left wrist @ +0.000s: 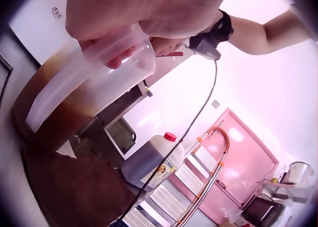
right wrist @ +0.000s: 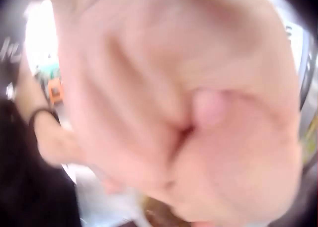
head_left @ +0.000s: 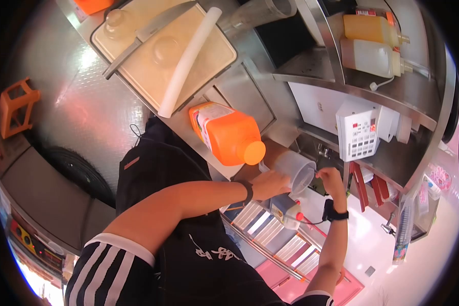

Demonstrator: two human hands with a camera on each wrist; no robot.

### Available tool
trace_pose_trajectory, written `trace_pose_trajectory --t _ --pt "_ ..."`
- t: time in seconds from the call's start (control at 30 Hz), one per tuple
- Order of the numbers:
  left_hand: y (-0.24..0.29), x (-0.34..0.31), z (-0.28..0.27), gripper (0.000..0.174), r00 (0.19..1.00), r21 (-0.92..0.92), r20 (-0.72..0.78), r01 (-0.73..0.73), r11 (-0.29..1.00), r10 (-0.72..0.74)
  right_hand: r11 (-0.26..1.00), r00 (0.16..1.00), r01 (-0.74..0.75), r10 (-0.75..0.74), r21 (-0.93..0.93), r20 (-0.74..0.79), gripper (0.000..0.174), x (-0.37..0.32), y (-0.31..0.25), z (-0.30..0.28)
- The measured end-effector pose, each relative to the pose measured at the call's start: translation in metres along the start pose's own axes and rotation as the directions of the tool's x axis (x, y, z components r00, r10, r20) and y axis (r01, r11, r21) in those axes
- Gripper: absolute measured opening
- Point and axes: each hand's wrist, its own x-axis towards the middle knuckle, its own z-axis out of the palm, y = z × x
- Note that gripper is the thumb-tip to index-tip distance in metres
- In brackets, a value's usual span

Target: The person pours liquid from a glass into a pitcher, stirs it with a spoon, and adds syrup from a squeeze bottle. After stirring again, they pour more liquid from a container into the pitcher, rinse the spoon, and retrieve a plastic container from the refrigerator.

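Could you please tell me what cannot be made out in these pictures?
Right wrist view: the right hand fills the blurred frame, hiding whatever it touches.
Head view: what the cup contains is too small to tell; the left hand covers its side.
Left wrist view: the jug label is too small to read.

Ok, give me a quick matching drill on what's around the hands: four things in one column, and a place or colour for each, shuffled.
Things:
1. jug
2. clear cup
3. knife
4. keypad unit

Place or colour:
A. held by the left hand
B. white, next to the steel shelf
C. orange, cap too
D. lying on the cream board

Pairs: 1-C, 2-A, 3-D, 4-B.
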Motion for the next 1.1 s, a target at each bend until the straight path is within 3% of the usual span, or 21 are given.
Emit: trace_pose_trajectory --t 0.03,0.1,0.17,0.23,0.27,0.3,0.37,0.43,0.5,0.53,0.63,0.7,0.73,0.8,0.83,0.87,0.9,0.93,1.0,1.03,1.1 --pt "0.002 0.002 0.0 0.03 1.0 -0.004 0.015 -0.002 1.0 0.002 1.0 1.0 -0.014 0.014 -0.001 0.001 0.012 -0.011 0.003 0.025" --pt "0.0 0.006 -0.004 0.03 1.0 -0.008 -0.001 -0.003 1.0 0.003 0.861 0.963 0.255 -0.268 -0.44 0.034 0.012 -0.016 0.002 0.078" --pt "-0.001 0.001 0.004 0.03 1.0 0.047 -0.005 0.009 0.999 -0.008 0.862 0.959 0.276 -0.219 -0.426 0.179 0.013 -0.015 0.003 0.055" --pt "-0.002 0.001 0.006 0.031 1.0 0.004 0.007 0.009 1.0 -0.009 0.974 0.988 0.137 -0.148 0.183 0.048 0.012 -0.001 0.025 0.011" --pt "-0.004 0.004 0.005 0.031 1.0 -0.023 0.009 -0.003 1.0 0.003 0.997 0.997 0.076 -0.076 -0.007 -0.015 0.016 -0.002 0.01 0.003" --pt "-0.002 0.003 0.01 0.031 1.0 -0.026 0.013 -0.011 1.0 0.011 0.998 0.997 0.068 -0.069 -0.007 -0.021 0.016 -0.01 0.014 0.031" --pt "-0.007 0.004 0.009 0.031 0.998 -0.002 -0.051 -0.033 0.999 0.033 0.867 0.964 0.203 -0.259 -0.455 -0.063 0.012 -0.014 0.029 0.101" --pt "0.002 0.002 -0.006 0.031 0.998 -0.002 0.052 0.037 0.999 -0.037 0.88 0.982 0.188 -0.185 -0.436 0.05 0.013 -0.023 0.01 0.078" --pt "0.002 0.005 -0.008 0.031 0.999 -0.015 0.038 -0.035 0.999 0.035 0.987 0.981 0.158 -0.16 0.028 0.111 0.015 -0.023 0.012 0.038" --pt "-0.002 0.006 -0.008 0.032 0.998 -0.059 0.042 -0.034 0.998 0.037 0.968 0.981 0.192 -0.19 0.159 -0.027 0.022 -0.025 0.013 0.033" --pt "-0.001 0.009 -0.026 0.028 0.99 -0.104 0.134 0.054 0.993 -0.04 0.902 1.0 -0.01 0.018 0.432 -0.013 0.026 -0.037 -0.008 0.012" --pt "-0.005 0.011 -0.031 0.026 0.982 -0.108 0.182 0.08 0.991 -0.06 0.523 0.999 -0.023 -0.025 0.852 0.042 0.022 -0.043 -0.023 0.009" --pt "-0.006 0.013 -0.032 0.025 0.977 -0.117 0.197 0.111 0.987 -0.087 0.5 0.999 -0.019 -0.017 0.866 0.032 0.022 -0.04 -0.022 0.023" --pt "-0.007 0.014 -0.035 0.028 0.976 -0.076 0.199 0.107 0.991 -0.09 0.391 0.949 0.306 -0.055 0.868 -0.311 0.013 -0.03 -0.016 0.053" --pt "-0.009 0.015 -0.032 0.031 0.98 -0.049 0.174 0.104 0.993 -0.094 0.369 0.946 0.314 -0.044 0.875 -0.321 0.013 -0.025 -0.013 0.061" --pt "-0.014 0.013 -0.023 0.043 0.999 -0.012 0.035 -0.041 0.999 0.041 0.569 0.822 0.524 -0.143 0.634 -0.552 0.016 -0.018 -0.01 0.067" --pt "-0.011 0.014 -0.022 0.043 0.998 0.007 0.057 -0.037 0.999 0.037 0.702 0.647 0.643 -0.286 0.305 -0.707 0.024 -0.012 -0.006 0.073" --pt "-0.007 0.016 -0.024 0.046 0.996 0.036 0.091 -0.007 0.999 0.004 0.69 0.642 0.649 -0.27 0.321 -0.718 0.024 -0.004 -0.005 0.079" --pt "-0.004 0.019 -0.022 0.049 0.987 0.127 0.122 0.086 0.988 -0.102 0.323 0.749 0.634 -0.033 0.702 -0.661 0.039 0.006 0.001 0.087" --pt "-0.003 0.018 -0.018 0.049 0.984 0.151 0.137 0.091 0.984 -0.112 0.299 0.746 0.64 -0.021 0.708 -0.665 0.039 0.007 0.011 0.087" --pt "-0.001 0.018 -0.011 0.044 0.982 0.138 0.007 0.184 0.973 -0.187 -0.127 0.835 0.522 -0.126 0.843 -0.536 0.046 0.006 0.035 0.086"
